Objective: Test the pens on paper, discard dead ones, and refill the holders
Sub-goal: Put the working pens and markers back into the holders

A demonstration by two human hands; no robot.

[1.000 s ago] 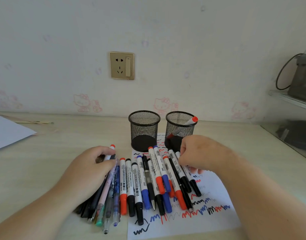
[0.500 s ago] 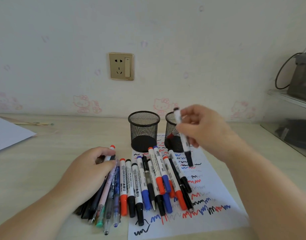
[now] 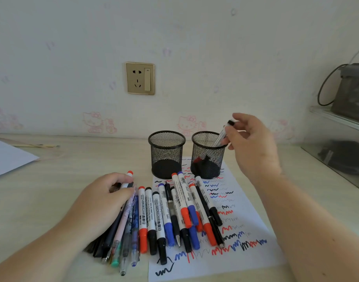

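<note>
Testing: paper (image 3: 243,259) full of scribbles, seemingly done.
Refill: right hand (image 3: 250,143) pinches marker (image 3: 221,137) into right holder (image 3: 208,155).
Left: left hand (image 3: 101,200) grips pens (image 3: 174,212); most unsorted.

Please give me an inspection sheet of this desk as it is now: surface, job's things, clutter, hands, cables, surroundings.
Surface: pale wooden desk, with a white test paper covered in red, blue and black scribbles.
Job's things: two black mesh pen holders; the left holder looks empty, the right holder has pens inside. A row of whiteboard markers lies over the paper's left part; thinner pens lie beside it.
Clutter: loose white sheet and a thin stick at far left.
Hands: right hand holds a black-ended marker, tilted into the right holder; left hand rests on the thinner pens.
Cables: dark loop at right.
Surroundings: gold wall socket, clear shelf.
</note>
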